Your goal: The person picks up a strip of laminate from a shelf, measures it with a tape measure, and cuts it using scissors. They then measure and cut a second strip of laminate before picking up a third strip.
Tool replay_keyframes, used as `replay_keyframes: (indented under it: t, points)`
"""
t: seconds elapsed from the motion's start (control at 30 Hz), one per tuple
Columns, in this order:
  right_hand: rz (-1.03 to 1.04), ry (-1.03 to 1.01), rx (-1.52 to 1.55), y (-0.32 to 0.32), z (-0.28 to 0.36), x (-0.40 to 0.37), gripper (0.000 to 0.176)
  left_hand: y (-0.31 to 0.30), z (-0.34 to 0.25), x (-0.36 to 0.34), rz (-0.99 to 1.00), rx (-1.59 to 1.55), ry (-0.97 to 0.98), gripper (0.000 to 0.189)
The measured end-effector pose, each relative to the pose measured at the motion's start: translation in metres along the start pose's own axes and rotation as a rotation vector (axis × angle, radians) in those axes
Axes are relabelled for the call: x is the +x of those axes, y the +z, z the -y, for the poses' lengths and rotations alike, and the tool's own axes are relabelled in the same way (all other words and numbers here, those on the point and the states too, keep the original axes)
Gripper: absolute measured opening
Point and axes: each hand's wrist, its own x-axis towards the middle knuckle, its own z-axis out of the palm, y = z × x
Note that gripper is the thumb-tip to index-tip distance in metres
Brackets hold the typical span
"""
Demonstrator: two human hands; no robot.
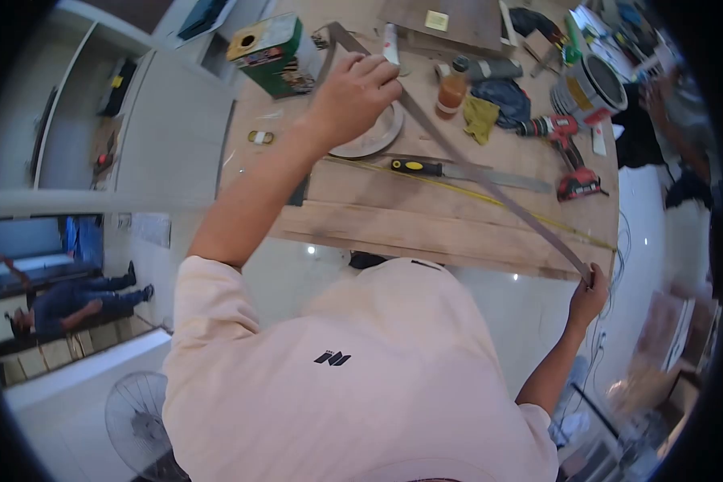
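Note:
A long thin brown strip [490, 189] stretches diagonally over the wooden workbench [337, 201]. Near its upper end my left hand [359, 90] is closed on it, above a round pale dish [381, 132]. My right hand [589, 291] pinches the strip's lower end at the bench's near right corner. Beneath the strip lie a handsaw [498, 177] with a black and yellow handle and a yellow measuring tape [450, 189]. A red cordless drill [566, 149] rests to the right of the strip.
Around the bench's far side are a green can [277, 60], an orange bottle [452, 87], a yellow glove [480, 119], dark cloth [502, 100] and a grey bucket [590, 88]. A fan [145, 422] stands lower left. One person [72, 304] appears at left, another [675, 120] at right.

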Motion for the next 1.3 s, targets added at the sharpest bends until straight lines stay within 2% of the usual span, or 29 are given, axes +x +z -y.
replay_keyframes:
  t: [0.03, 0.13, 0.2, 0.27, 0.33, 0.4, 0.47, 0.5, 0.57, 0.67, 0.7, 0.8, 0.87, 0.97, 1.03, 1.13, 1.23, 1.3]
  points:
    - [0.002, -0.05, 0.08, 0.017, -0.007, 0.006, 0.019, 0.004, -0.004, -0.012, 0.009, 0.008, -0.05, 0.017]
    - [0.276, -0.025, 0.309, 0.043, 0.021, 0.023, 0.018, 0.015, -0.032, -0.051, 0.049, -0.067, -0.203, 0.02]
    - [0.31, -0.072, 0.359, 0.061, 0.032, 0.024, 0.019, 0.011, -0.058, -0.093, 0.112, -0.189, -0.321, 0.021]
    - [0.338, -0.1, 0.367, 0.075, 0.042, 0.018, 0.022, 0.002, -0.083, -0.143, 0.209, -0.273, -0.483, 0.021]
    - [0.396, 0.014, 0.44, 0.067, 0.081, 0.013, 0.024, -0.005, -0.101, -0.206, 0.154, -0.364, -0.595, 0.025]
    - [0.394, -0.03, 0.432, 0.071, 0.101, 0.001, 0.026, -0.008, -0.128, -0.28, 0.165, -0.458, -0.868, 0.018]
    - [0.408, -0.038, 0.447, 0.063, 0.133, -0.015, 0.031, -0.013, -0.155, -0.348, 0.146, -0.473, -1.034, 0.015]
    - [0.521, 0.033, 0.459, 0.061, 0.146, -0.021, 0.033, -0.008, -0.168, -0.395, 0.207, -0.461, -1.068, 0.016]
    - [0.758, 0.181, 0.5, 0.058, 0.173, -0.043, 0.037, -0.022, -0.189, -0.457, 0.492, -0.645, -1.268, 0.023]
    - [0.738, -0.171, 0.306, 0.062, 0.207, -0.096, 0.04, -0.038, -0.206, -0.555, 0.779, -0.771, -1.333, 0.029]
    - [0.809, -0.115, 0.324, 0.056, 0.228, -0.112, 0.039, -0.049, -0.211, -0.58, 0.841, -0.824, -1.389, 0.03]
    - [1.025, 0.013, 0.369, 0.046, 0.283, -0.163, 0.037, -0.06, -0.229, -0.683, 0.791, -0.761, -1.508, 0.028]
    - [1.17, 0.078, 0.383, 0.066, 0.291, -0.196, 0.036, -0.081, -0.228, -0.717, 0.803, -0.723, -1.606, 0.028]
    - [1.336, 0.025, 0.273, 0.098, 0.269, -0.236, 0.04, -0.091, -0.218, -0.767, 0.706, -0.756, -1.703, 0.028]
    - [1.552, 0.018, -0.021, 0.108, 0.261, -0.244, 0.043, -0.103, -0.204, -0.771, 0.678, -0.73, -1.71, 0.028]
    - [1.525, 0.396, 0.092, 0.087, 0.248, -0.257, 0.049, -0.098, -0.177, -0.772, 0.574, -0.741, -1.671, 0.03]
    - [1.772, 0.695, 0.129, 0.086, 0.23, -0.257, 0.06, -0.104, -0.135, -0.747, 0.537, -0.756, -1.555, 0.031]
    - [1.961, 0.773, -0.067, 0.096, 0.216, -0.235, 0.05, -0.122, -0.089, -0.711, 0.519, -0.818, -1.536, 0.032]
